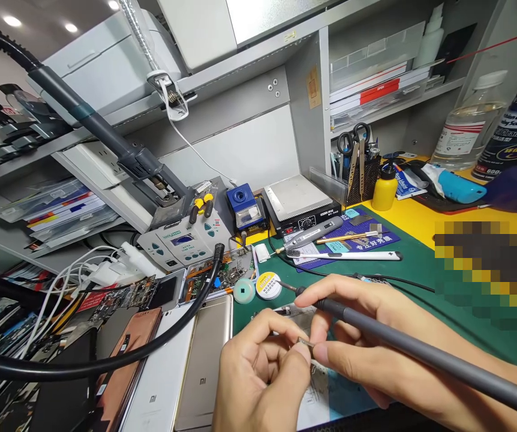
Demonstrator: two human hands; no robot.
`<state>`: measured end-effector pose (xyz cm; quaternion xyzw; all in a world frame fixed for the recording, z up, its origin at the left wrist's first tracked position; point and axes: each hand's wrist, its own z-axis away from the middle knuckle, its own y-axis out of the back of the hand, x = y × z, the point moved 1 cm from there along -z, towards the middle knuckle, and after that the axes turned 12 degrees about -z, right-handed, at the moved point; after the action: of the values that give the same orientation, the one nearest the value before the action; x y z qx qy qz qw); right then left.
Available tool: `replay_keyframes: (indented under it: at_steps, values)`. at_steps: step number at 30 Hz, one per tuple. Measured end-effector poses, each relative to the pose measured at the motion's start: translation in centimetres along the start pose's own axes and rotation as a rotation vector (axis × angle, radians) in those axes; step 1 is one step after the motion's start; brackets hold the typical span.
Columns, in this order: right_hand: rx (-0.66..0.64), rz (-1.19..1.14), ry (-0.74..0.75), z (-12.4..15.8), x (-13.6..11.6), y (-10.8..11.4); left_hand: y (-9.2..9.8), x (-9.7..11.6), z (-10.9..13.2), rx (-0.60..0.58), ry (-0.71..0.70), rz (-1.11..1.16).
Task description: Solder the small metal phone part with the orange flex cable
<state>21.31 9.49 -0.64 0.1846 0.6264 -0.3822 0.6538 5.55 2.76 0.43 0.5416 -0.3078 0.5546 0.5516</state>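
Note:
In the lower middle of the head view, my left hand is closed, its thumb and forefinger pinching a small metal part whose kind I cannot make out. My right hand is closed around a dark grey soldering iron, which lies across the fingers with its thin tip pointing up and left. The right thumb and a finger also meet at the small part, touching it beside the left fingertips. Beneath both hands is a pale printed sheet, partly hidden. Close to the iron's tip stands a round yellow-and-white tin.
A black hose arches over phones on the left. Behind are a hot-air station, a blue iron stand and a heating plate. A toothbrush and a grey pen-like tool lie on the green mat.

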Motion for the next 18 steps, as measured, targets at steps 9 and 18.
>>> replay_keyframes:
  at_steps: [9,18]
  values:
    - [0.043,-0.047,-0.062,-0.2,-1.7,0.2,0.1,-0.1,0.0,-0.037,0.019,0.106]
    - [0.041,-0.075,-0.062,0.0,-1.8,0.1,0.1,0.0,0.0,0.01,0.037,0.069]
